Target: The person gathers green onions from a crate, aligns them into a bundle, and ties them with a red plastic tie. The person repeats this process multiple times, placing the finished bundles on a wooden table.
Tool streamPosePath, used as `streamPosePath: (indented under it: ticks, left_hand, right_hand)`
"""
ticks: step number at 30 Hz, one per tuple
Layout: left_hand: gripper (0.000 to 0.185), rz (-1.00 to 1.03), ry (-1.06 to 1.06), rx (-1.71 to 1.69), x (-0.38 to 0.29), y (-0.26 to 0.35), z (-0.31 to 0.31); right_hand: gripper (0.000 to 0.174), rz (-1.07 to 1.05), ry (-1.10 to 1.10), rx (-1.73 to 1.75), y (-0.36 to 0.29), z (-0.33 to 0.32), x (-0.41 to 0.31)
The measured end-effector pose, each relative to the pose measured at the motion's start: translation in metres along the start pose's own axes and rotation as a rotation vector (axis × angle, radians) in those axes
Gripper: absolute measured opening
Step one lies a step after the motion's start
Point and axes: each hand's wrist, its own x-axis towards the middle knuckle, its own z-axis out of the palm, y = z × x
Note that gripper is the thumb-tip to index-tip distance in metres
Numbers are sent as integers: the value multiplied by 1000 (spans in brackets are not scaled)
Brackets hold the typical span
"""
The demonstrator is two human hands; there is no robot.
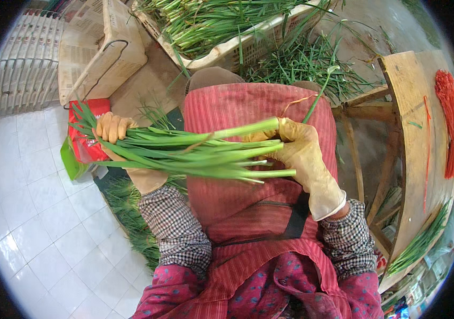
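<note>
My left hand (116, 128), in a tan rubber glove, grips a bunch of long flat green leaf stalks, probably garlic chives or young garlic (187, 149), by the leafy end. The bunch lies across my lap, pale cut ends to the right, slightly blurred. At those ends is my gloved right hand (300, 153), fingers bent and partly behind the stalks; its grip is hidden. One separate green stalk (319, 97) slants up behind this hand, beside a thin brownish strand (296, 101). A red striped apron (251, 207) covers my lap.
A plastic crate (227, 50) full of greens stands ahead, with loose leaves (310, 62) on the floor beside it. Empty crates (87, 52) stand left. On the wooden bench (410, 151) at right lie red ties (446, 123) and some greens (418, 243). More greens (131, 211) lie at left.
</note>
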Motion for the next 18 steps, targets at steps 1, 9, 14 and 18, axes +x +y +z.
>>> streamPosePath:
  ticks: [1,9,14,18]
  left_hand:
    - [22,42,-33,17,-1,0,0]
    - [32,9,-423,4,17,2,4]
    - [31,-18,-406,140,16,13,5]
    - [29,63,-117,74,5,10,12]
  right_hand:
    - [33,-69,-23,106,5,0,-2]
    - [12,-267,-63,-211,20,-11,-13]
    - [11,-325,2,-274,-2,-37,-18]
    - [11,-499,385,-447,-36,-58,-12]
